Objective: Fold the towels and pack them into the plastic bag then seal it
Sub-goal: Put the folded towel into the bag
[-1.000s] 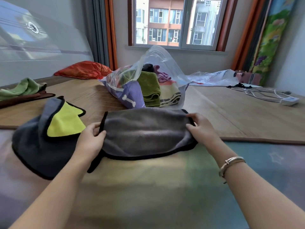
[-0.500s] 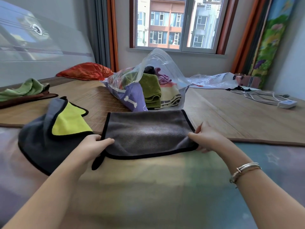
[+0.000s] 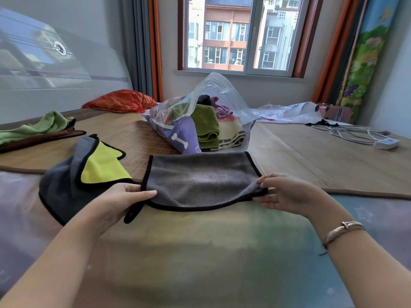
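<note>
Gripping one grey towel [image 3: 200,178], left hand [image 3: 120,201] and right hand [image 3: 287,194] pinch its two near corners.

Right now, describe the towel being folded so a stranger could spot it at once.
Find the window, then the plastic bag below it. Just in front lies the grey towel, pinched by both hands. Unlike its left neighbour, it shows no yellow.

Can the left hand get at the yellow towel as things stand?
Probably yes, once freed: the left hand pinches the grey towel's corner, and the yellow towel lies uncovered right beside it, nothing between.
</note>
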The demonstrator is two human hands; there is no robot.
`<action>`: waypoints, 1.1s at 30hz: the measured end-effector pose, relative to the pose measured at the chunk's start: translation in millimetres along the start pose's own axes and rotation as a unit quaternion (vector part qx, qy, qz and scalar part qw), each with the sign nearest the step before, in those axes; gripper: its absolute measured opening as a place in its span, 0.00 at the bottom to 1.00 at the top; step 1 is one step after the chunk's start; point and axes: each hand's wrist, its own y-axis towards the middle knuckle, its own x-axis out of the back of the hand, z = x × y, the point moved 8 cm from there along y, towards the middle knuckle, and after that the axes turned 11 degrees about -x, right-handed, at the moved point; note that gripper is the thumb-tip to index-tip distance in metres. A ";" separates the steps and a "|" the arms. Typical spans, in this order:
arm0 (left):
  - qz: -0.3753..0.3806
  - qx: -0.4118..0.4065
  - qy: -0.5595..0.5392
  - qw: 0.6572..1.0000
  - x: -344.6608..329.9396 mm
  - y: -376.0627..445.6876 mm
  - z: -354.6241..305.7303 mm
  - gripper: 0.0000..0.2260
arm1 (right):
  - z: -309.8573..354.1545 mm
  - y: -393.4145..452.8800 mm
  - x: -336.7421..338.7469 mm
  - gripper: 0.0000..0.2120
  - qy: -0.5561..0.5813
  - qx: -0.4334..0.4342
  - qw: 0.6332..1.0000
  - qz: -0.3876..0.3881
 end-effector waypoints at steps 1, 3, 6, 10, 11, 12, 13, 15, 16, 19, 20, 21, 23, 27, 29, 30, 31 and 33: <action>-0.007 -0.002 -0.016 1.000 -0.3 -1.1 -1.8 0.08 | -2.0 0.9 0.7 0.09 0.034 -0.005 0.999 0.006; -0.030 -0.012 -0.035 0.999 0.5 -2.3 -7.3 0.06 | -4.8 3.6 3.8 0.10 0.080 -0.008 0.997 0.000; -0.085 -0.048 -0.070 0.993 4.3 -1.4 -20.5 0.06 | 6.2 0.1 8.0 0.09 0.115 0.027 0.993 -0.002; -0.091 -0.113 -0.212 0.966 0.0 -6.0 -52.8 0.10 | 46.5 -29.3 8.5 0.08 0.233 0.150 0.960 0.043; -0.069 -0.135 -0.250 0.956 -3.2 -7.6 -62.2 0.15 | 55.5 -38.5 7.8 0.06 0.276 0.177 0.943 0.066; -0.045 -0.154 -0.290 0.943 -6.8 -10.0 -72.3 0.21 | 63.2 -46.7 6.6 0.05 0.313 0.199 0.924 0.096; -0.025 -0.171 -0.329 0.928 -9.4 -11.7 -80.4 0.23 | 69.7 -54.0 5.1 0.04 0.341 0.218 0.906 0.125; -0.005 -0.181 -0.388 0.904 -11.5 -12.5 -87.9 0.17 | 76.8 -61.4 3.5 0.09 0.364 0.238 0.886 0.162; 0.002 -0.176 -0.404 0.898 -13.8 -11.7 -87.5 0.17 | 77.6 -60.5 4.0 0.13 0.360 0.241 0.886 0.166; 0.004 -0.140 -0.400 0.906 -16.5 2.1 -69.4 0.19 | 73.5 -44.8 4.8 0.23 0.299 0.230 0.917 0.128; -0.010 -0.127 -0.389 0.912 -16.2 7.2 -60.7 0.15 | 68.8 -34.1 7.4 0.22 0.278 0.220 0.930 0.099; -0.026 -0.115 -0.367 0.923 -15.8 12.7 -50.5 0.14 | 62.9 -23.6 9.2 0.20 0.258 0.208 0.941 0.070; -0.047 -0.096 -0.311 0.944 -18.4 23.2 -30.9 0.15 | 48.3 1.1 14.7 0.16 0.206 0.174 0.963 0.003; -0.074 -0.127 -0.137 0.980 -24.9 38.7 -13.6 0.23 | 33.7 24.7 54.3 0.20 -0.105 0.151 0.940 -0.286; -0.085 -0.164 -0.014 0.983 -27.9 40.9 -16.3 0.22 | 39.8 17.0 64.4 0.17 -0.255 0.152 0.877 -0.377; -0.107 -0.184 0.052 0.976 -26.2 40.1 -19.1 0.20 | 39.2 14.4 65.0 0.16 -0.295 0.140 0.865 -0.382; -0.140 -0.202 0.116 0.962 -22.3 38.3 -21.5 0.18 | 35.5 14.0 63.9 0.17 -0.327 0.116 0.862 -0.370; -0.205 -0.210 0.221 0.930 -13.7 32.2 -23.7 0.12 | 26.3 13.2 56.7 0.20 -0.394 0.059 0.853 -0.338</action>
